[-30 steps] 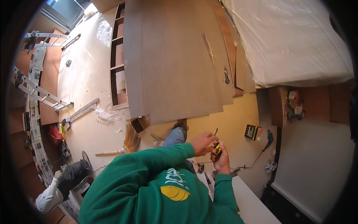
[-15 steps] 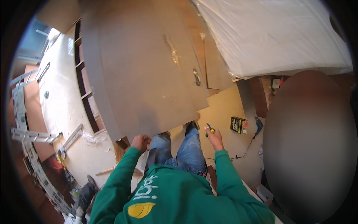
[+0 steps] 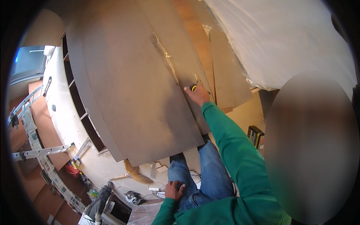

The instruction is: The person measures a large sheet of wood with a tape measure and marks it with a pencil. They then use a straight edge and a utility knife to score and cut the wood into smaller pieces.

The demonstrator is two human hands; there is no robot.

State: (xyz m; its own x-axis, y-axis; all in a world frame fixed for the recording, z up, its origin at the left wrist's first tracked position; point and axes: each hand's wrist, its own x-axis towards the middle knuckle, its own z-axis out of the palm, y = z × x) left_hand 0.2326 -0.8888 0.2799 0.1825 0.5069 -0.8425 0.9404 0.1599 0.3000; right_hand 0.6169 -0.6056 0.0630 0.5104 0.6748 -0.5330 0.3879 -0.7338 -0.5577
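My right hand (image 3: 198, 94) is closed around a small black-and-yellow hand tool (image 3: 193, 87), mostly covered by the fingers, so its exact kind is unclear. It is over the right part of a large brown board (image 3: 142, 93), which lies on other boards. Just beyond the fingers is a small golden, shiny spot, and a torn, shiny strip (image 3: 167, 56) runs along the board to its left. My left hand (image 3: 174, 190) rests on my left thigh, fingers loosely bent and apart, with nothing seen in it.
A shelf frame (image 3: 77, 93) with compartments runs along the boards' left side. Plastic-wrapped white bulk (image 3: 285, 41) is at upper right. A black box (image 3: 256, 137) stands on the floor right of my arm. A straw broom (image 3: 137, 173) and a ladder (image 3: 45, 152) are left of my legs.
My right hand has gone forward and left from beside my leg to the board, still holding the tool. My left hand has come from the board's near edge onto my thigh. The view has shifted.
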